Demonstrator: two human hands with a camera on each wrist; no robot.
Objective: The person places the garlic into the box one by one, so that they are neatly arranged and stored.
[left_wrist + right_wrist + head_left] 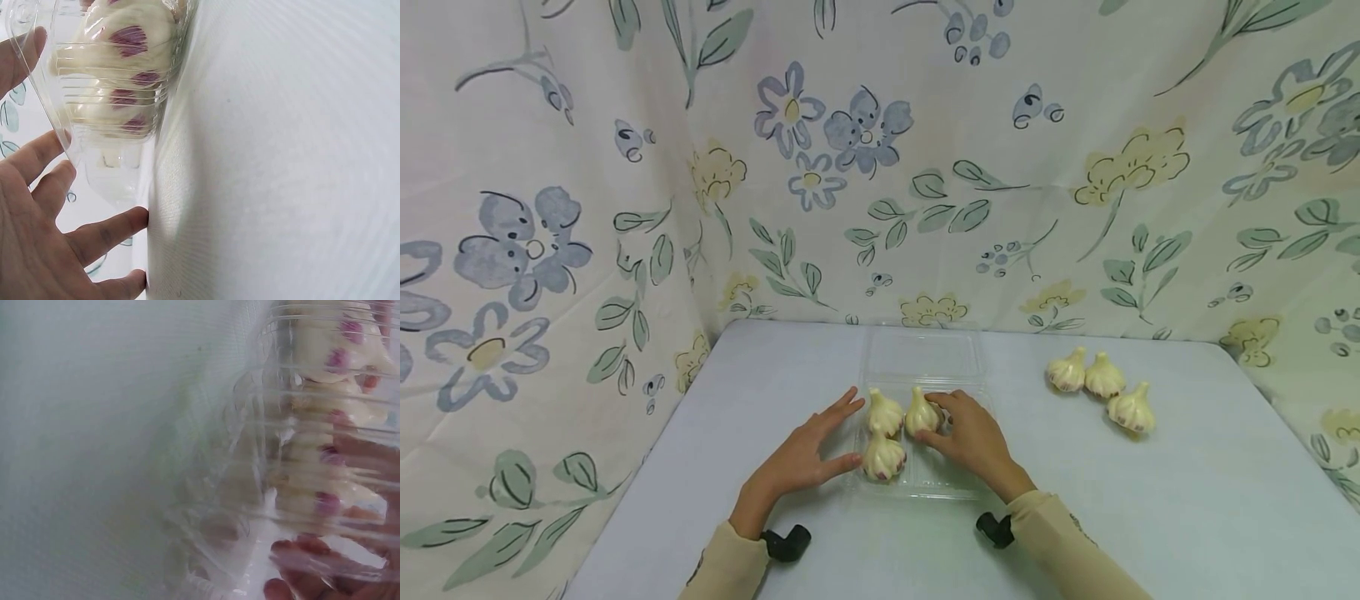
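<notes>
A clear plastic clamshell container [917,493] lies with its lid [922,354] folded back. In its left half sit two garlic bulbs, one behind [885,412] and one in front [883,460]. My right hand [973,433] holds a third garlic bulb [917,417] between thumb and fingers, in the back right of the container. In the right wrist view, the ribbed clear wall partly covers that hand [306,569] and the bulbs. Fingers spread, my left hand [805,454] is at the container's left side; the left wrist view has its fingertips [62,172] by the rim.
Three more garlic bulbs, two side by side [1066,371] [1105,377] and one nearer [1132,410], lie on the white-covered table [1075,500] to the right. A floral curtain [970,233] hangs behind and along the sides.
</notes>
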